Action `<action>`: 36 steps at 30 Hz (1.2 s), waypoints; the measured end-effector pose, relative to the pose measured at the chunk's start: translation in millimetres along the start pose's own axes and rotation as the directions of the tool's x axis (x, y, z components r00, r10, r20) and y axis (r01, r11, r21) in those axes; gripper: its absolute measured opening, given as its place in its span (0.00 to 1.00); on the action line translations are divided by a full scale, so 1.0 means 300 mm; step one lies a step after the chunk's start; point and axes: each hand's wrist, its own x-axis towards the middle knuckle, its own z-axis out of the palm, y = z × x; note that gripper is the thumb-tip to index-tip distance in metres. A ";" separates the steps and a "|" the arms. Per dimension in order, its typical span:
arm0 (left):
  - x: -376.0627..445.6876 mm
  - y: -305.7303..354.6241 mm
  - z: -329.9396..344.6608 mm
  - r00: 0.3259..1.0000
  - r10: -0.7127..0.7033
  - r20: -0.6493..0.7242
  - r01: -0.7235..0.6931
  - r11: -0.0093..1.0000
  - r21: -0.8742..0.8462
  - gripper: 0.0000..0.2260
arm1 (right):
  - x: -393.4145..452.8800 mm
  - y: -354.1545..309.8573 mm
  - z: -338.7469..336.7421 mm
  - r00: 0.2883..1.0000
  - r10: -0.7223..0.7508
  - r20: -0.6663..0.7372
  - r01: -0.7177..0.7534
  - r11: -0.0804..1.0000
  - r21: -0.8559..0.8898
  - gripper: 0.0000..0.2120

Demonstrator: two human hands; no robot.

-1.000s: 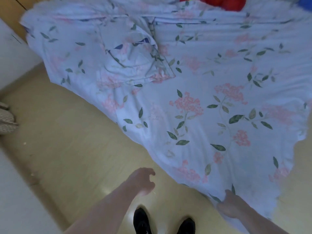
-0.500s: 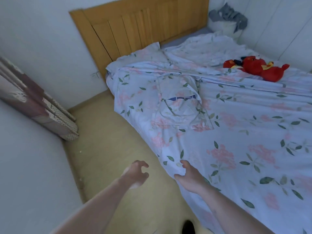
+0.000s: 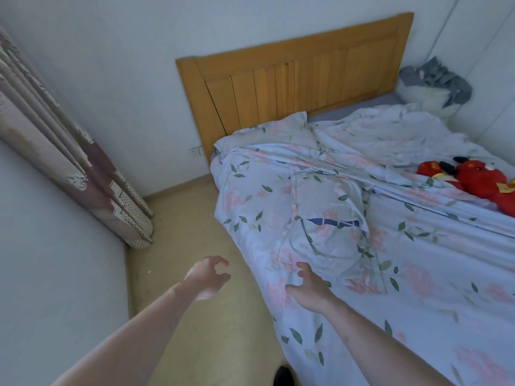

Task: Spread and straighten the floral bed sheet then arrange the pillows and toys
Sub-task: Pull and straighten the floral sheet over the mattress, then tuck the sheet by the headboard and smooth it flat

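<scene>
Over the bed's near edge our right hand [image 3: 306, 288] hangs spread, holding nothing, just above the floral sheet [image 3: 418, 274]. Left hand [image 3: 207, 277] loosely curled over the floor [image 3: 195, 232], empty. Sheet draped, rumpled. Red toys [image 3: 479, 179] far right; pillow [image 3: 264, 135] by the headboard [image 3: 301, 79].

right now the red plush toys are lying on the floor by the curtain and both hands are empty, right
Not quite. In the head view the red plush toys lie on the bed, on the floral sheet at its far side, not on the floor by the curtain. Both the left hand and right hand are indeed empty.
</scene>
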 end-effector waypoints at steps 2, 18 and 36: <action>0.040 -0.030 -0.073 0.998 -0.059 -0.025 0.058 0.997 -0.046 0.16 | 0.089 -0.102 -0.032 0.999 -0.032 0.017 0.032 0.999 -0.023 0.37; 0.699 -0.223 -0.633 0.984 -0.171 -0.043 0.159 0.967 -0.200 0.15 | 0.847 -0.782 -0.109 0.986 -0.141 0.088 0.146 0.988 -0.056 0.36; 1.705 0.146 -1.002 0.987 -0.026 0.160 0.036 0.997 -0.061 0.20 | 1.477 -0.988 -0.440 0.981 0.086 -0.174 -0.072 0.994 0.086 0.31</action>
